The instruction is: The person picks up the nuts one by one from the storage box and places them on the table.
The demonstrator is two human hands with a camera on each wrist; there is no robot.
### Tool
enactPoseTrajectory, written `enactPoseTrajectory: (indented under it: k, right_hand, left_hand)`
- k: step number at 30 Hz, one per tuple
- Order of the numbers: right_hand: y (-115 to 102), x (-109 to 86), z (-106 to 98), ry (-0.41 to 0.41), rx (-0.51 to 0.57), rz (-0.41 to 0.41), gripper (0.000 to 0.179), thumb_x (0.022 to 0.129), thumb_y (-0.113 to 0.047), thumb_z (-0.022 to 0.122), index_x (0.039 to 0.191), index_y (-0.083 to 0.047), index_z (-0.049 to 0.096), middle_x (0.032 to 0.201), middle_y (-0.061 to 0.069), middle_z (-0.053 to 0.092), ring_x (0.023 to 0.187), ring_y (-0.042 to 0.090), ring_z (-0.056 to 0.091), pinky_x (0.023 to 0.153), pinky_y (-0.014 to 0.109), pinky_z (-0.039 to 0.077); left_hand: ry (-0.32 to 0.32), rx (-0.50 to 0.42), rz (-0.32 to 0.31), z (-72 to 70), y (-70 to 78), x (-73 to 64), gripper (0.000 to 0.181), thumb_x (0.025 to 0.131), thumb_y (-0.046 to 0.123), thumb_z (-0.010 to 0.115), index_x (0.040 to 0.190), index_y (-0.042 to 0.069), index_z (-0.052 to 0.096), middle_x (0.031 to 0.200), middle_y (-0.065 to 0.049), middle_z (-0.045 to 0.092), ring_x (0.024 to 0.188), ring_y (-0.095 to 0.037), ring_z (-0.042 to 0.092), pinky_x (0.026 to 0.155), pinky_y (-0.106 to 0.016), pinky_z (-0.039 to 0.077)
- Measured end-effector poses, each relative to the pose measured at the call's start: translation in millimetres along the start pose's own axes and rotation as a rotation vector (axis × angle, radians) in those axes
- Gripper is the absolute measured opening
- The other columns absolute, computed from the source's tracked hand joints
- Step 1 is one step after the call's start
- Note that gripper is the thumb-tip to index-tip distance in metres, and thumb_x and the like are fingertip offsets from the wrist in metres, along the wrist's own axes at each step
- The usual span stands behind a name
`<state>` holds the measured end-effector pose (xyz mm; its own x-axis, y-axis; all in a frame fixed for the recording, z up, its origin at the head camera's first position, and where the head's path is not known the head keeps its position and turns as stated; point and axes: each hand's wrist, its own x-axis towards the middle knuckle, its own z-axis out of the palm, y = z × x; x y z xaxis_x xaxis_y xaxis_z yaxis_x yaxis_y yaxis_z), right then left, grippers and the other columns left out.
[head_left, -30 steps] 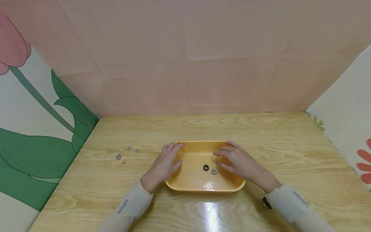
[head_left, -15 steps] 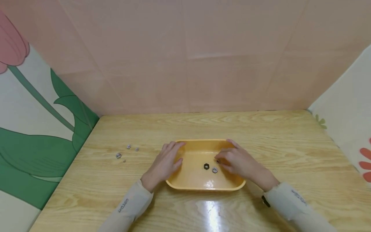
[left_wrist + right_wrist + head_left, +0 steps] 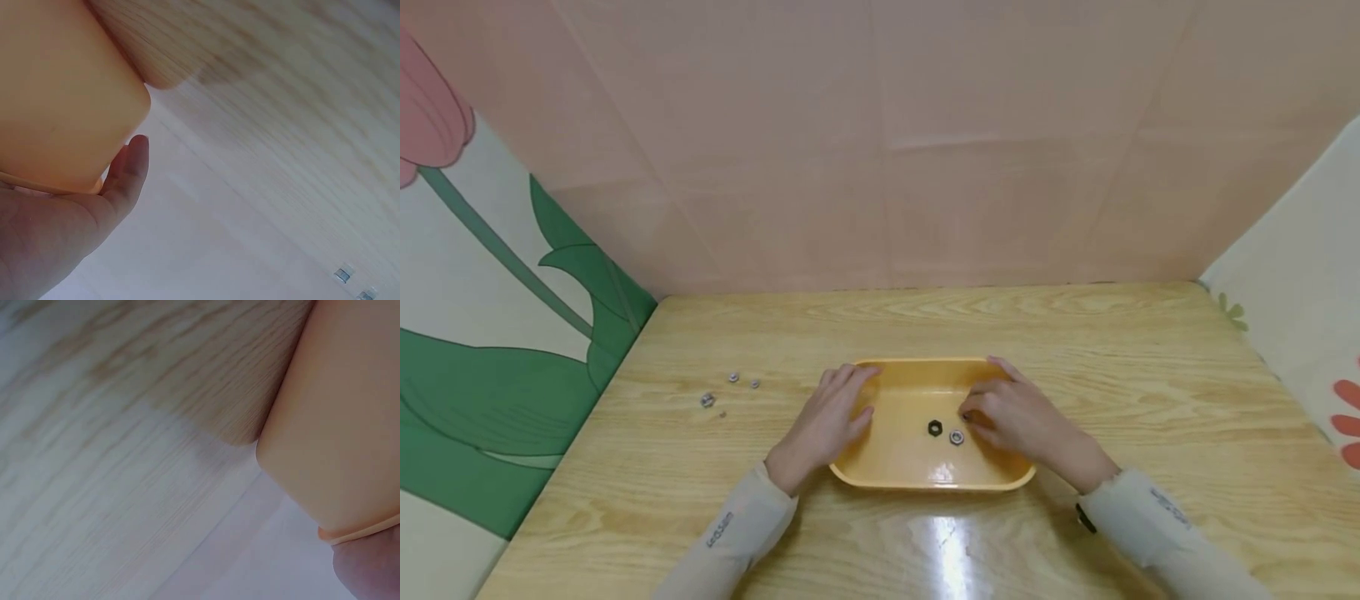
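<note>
A yellow plastic tray (image 3: 891, 475) stands on the wooden table. My left hand (image 3: 826, 421) holds its left rim, thumb over the inside and some fingers along the outer wall, as the left wrist view shows. My right hand (image 3: 1018, 417) reaches over the right rim, and its thumb and index finger pinch a small nut (image 3: 966, 416), mostly hidden by the fingertips, low inside the tray. Just left of those fingertips, a black hex nut (image 3: 935, 428) and a silver nut (image 3: 957, 437) lie on the tray floor.
Left of the tray, several small silver pieces lie on the table, among them a larger nut (image 3: 707, 401) and a smaller one (image 3: 733, 377). A pink sheet (image 3: 880, 167) hangs behind the table, and printed panels flank it on both sides.
My right thumb and index finger have closed together on the small nut, which lay uncovered between them a second ago. My left hand has stayed on the tray's rim.
</note>
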<state>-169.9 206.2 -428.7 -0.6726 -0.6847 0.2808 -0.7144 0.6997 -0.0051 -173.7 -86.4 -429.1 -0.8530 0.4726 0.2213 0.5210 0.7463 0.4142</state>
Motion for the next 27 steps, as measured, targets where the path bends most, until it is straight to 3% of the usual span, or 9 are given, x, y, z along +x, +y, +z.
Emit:
enactPoseTrajectory:
  k: [9, 16, 27]
  right_hand:
    - [0.9, 1.8, -0.2, 0.000, 0.029, 0.002, 0.013, 0.073, -0.017, 0.086, 0.081, -0.020, 0.076, 0.082, -0.008, 0.074, 0.083, 0.013, 0.069, 0.113, 0.054, 0.027]
    - [0.3, 2.0, 0.4, -0.046, 0.073, 0.031, 0.007, 0.077, -0.013, 0.080, 0.079, -0.018, 0.076, 0.078, -0.008, 0.074, 0.076, 0.013, 0.069, 0.114, 0.056, 0.024]
    - [-1.4, 2.3, -0.4, -0.060, 0.121, 0.088, 0.008, 0.072, -0.014, 0.077, 0.078, -0.018, 0.073, 0.075, -0.010, 0.071, 0.074, 0.010, 0.067, 0.116, 0.055, 0.023]
  left_hand:
    - [-0.003, 0.017, -0.006, 0.0, -0.5, 2.3, 0.054, 0.093, 0.013, 0.069, 0.143, 0.012, 0.048, 0.133, -0.009, 0.057, 0.115, -0.028, 0.051, 0.096, -0.042, 0.049]
    - [-0.018, 0.006, -0.025, 0.0, -0.3, 2.4, 0.054, 0.093, 0.013, 0.068, 0.144, 0.013, 0.048, 0.134, -0.009, 0.056, 0.118, -0.028, 0.050, 0.099, -0.042, 0.048]
    - [-0.025, 0.014, -0.024, 0.0, -0.9, 0.7, 0.052, 0.094, 0.014, 0.067, 0.143, 0.013, 0.048, 0.134, -0.008, 0.056, 0.118, -0.027, 0.050, 0.098, -0.041, 0.049]
